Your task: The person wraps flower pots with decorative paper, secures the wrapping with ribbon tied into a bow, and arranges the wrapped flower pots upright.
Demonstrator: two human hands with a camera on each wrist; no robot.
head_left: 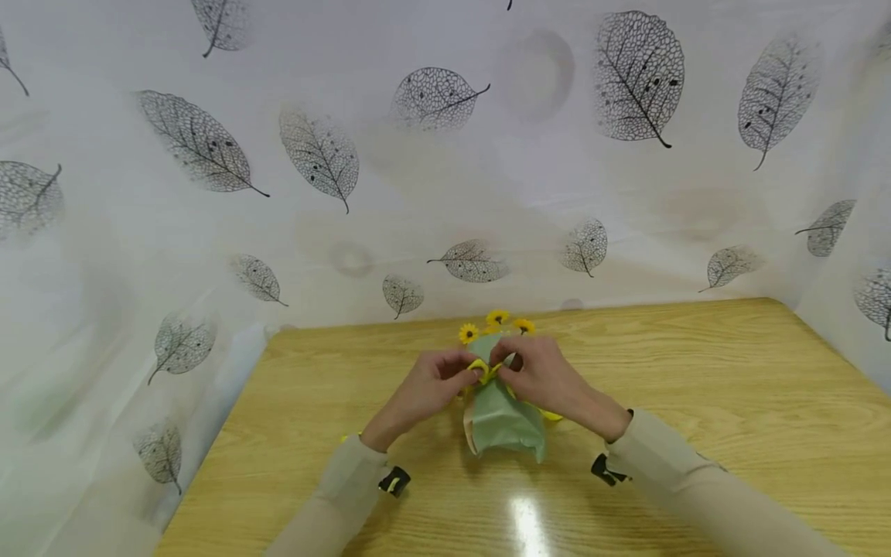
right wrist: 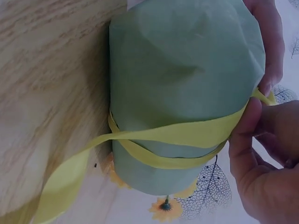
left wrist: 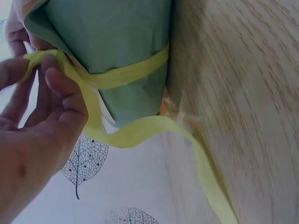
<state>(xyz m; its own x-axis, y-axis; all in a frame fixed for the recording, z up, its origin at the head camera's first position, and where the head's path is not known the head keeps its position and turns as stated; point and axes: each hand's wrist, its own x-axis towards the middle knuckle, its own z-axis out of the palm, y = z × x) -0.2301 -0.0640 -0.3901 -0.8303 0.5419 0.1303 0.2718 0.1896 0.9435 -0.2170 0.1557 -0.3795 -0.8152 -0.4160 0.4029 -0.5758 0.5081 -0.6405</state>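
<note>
A bouquet wrapped in green paper (head_left: 504, 425) lies on the table, its yellow flowers (head_left: 497, 318) pointing away from me. Round its middle runs a yellow ribbon (right wrist: 187, 135), with a loose tail trailing down to the tabletop on each side. My left hand (head_left: 442, 381) pinches the ribbon between thumb and fingers on top of the wrap, where it forms a small loop. Just beside it, my right hand (head_left: 539, 374) pinches another part of the ribbon. In the left wrist view, a ribbon tail (left wrist: 205, 172) curls past the wrap onto the wood.
The wooden table (head_left: 696, 387) spreads out on both sides of the bouquet. Behind it hangs a pale backdrop (head_left: 543, 178) printed with dark leaf skeletons. A bit of yellow (head_left: 344, 438) shows by the left sleeve.
</note>
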